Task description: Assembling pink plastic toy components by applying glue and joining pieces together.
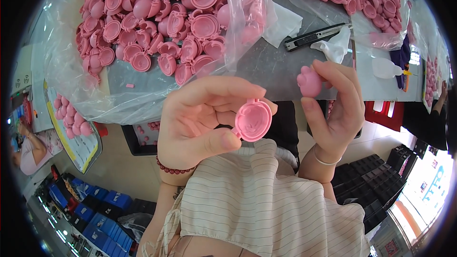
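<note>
Between the thumb and fingertips of my left hand (200,119) is a round pink plastic shell half (253,121), its hollow inside facing up at me. It has small tabs on its rim. To the right, my right hand (335,104) pinches a rounded pink plastic piece (310,82) with small bumps at its top, its smooth outside toward me. The two pieces are apart, held above the near edge of the table. Beyond my left hand lies a big heap of similar pink shell halves (204,26) on clear plastic sheeting.
A second heap of smaller pink pieces (376,0) lies at the far right on plastic. Between the heaps are a black utility knife (314,37) and crumpled white tissue (333,46). A white squeeze bottle (385,69) lies at right. Closed pink balls (71,116) sit at left.
</note>
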{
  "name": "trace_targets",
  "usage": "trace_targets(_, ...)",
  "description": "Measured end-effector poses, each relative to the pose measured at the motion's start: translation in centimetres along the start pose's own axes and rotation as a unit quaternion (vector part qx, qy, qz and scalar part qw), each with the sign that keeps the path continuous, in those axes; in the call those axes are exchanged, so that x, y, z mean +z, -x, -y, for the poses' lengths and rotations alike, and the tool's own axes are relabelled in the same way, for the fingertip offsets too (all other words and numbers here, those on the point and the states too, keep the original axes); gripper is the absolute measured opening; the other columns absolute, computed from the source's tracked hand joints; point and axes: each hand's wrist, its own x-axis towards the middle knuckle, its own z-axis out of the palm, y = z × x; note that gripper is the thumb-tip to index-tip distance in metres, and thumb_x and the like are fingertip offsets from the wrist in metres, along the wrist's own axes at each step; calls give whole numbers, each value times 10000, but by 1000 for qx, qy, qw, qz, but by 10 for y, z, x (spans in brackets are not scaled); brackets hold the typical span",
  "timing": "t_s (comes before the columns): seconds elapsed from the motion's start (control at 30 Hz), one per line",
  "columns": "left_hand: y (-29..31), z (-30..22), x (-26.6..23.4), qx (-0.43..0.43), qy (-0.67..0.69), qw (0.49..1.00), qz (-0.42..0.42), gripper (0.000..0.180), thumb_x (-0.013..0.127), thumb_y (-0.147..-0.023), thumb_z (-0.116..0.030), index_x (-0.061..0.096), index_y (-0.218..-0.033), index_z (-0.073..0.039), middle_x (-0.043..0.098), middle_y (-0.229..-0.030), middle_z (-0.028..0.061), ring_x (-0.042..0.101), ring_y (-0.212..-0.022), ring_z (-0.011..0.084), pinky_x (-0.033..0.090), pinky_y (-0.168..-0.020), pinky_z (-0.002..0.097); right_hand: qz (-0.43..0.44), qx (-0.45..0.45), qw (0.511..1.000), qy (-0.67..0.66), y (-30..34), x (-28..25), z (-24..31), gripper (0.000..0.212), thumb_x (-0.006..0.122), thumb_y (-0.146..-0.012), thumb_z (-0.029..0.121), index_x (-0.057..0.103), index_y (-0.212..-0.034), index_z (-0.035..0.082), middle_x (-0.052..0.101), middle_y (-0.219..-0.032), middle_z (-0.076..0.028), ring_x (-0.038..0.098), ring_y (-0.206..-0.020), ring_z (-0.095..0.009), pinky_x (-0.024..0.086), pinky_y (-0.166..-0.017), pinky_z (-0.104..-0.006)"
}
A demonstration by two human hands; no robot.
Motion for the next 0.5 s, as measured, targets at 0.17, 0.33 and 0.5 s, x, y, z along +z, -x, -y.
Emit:
trace_targets(0.17,0,2,6,-17,34,999,-10,447,642,-702,-31,451,-1088,90,553,-1019,203,554,-978,263,438,-850,341,-58,-23,985,-164,1,6,15,367,674,-521,-13,593,-878,-3,586,-826,-83,554,-732,-193,445,-619,-261)
trace_targets(0.33,1,9,11,34,-76,996,-12,425,643,-684,45,470,-1071,77,556,-1032,178,562,-954,217,442,-839,314,54,-174,979,-96,-3,8,15,374,727,-567,103,549,-887,28,577,-869,-135,527,-726,-233,428,-616,-287)
trace_targets(0.5,4,6,12,27,-104,994,-21,434,652,-674,65,476,-1070,71,550,-1045,158,564,-944,203,449,-830,307,36,-144,981,-126,-2,16,13,343,723,-531,81,627,-859,57,608,-850,-55,544,-720,-179,453,-600,-254)
